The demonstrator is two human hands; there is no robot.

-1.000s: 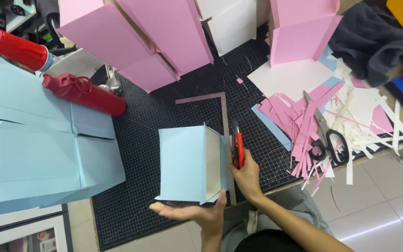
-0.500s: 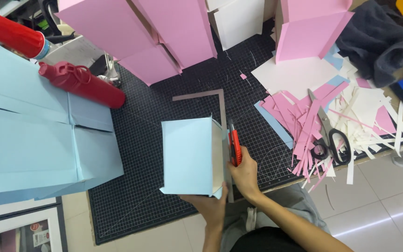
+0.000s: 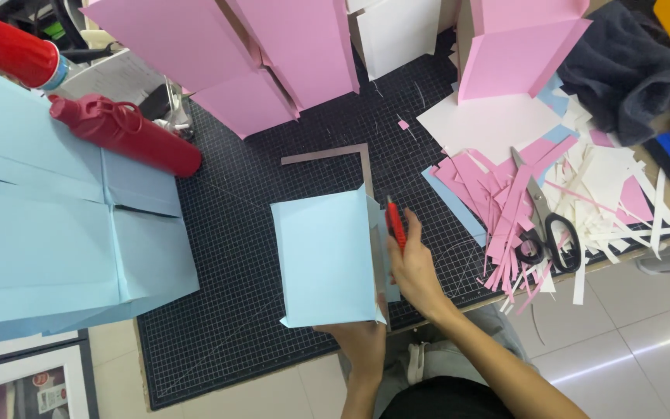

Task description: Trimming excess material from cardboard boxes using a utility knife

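Fingers (image 3: 411,247) of my right hand (image 3: 415,273) curl shut around a red utility knife (image 3: 395,223), its tip laid along the right edge of a pale blue paper box (image 3: 326,260), a grip that suits cutting close against the fold. My left hand (image 3: 360,339) clasps the box from below, at its near edge, steadying it upright on the black gridded cutting mat (image 3: 234,310). Just beyond the box lies a grey L-shaped strip (image 3: 350,155). Pink and white offcuts (image 3: 505,209) pile to the right with black-handled scissors (image 3: 540,225) on top, within reach but apart from the cut.
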